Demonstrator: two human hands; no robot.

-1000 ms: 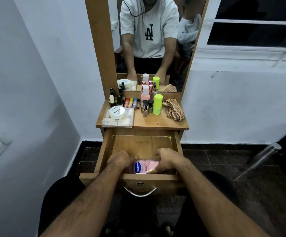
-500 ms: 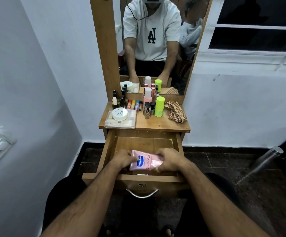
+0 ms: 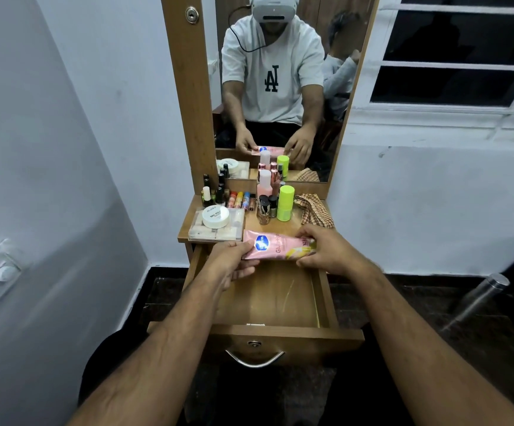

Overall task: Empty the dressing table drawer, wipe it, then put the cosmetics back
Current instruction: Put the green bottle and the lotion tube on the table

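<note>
Sitting at the dressing table (image 3: 289,226), drawer (image 3: 274,296) pulled fully out toward me. I'm seeing bare wood across the visible floor of it, so emptying looks nearly done, judging by that.

Tabletop is serving as the holding area: checked cloth (image 3: 315,210) parked at the right edge, probably for the wipe; clear box (image 3: 217,230) with a white jar (image 3: 215,216) on it at left; green bottle (image 3: 285,202) and small bottles clustered at the back by the mirror, keeping the front strip free.

I'm holding the pink tube (image 3: 280,248) sideways over the table's front edge, above the back of the drawer, not yet set down. Left hand (image 3: 234,262) is pinching its left end, fingers curled under; right hand (image 3: 331,250) is gripping the right end, fingers wrapped over. Two-handed because it's long and soft, my guess.

Tube: pink, glossy, blue oval logo, yellow patch near the right end, lettering partly covered.
</note>
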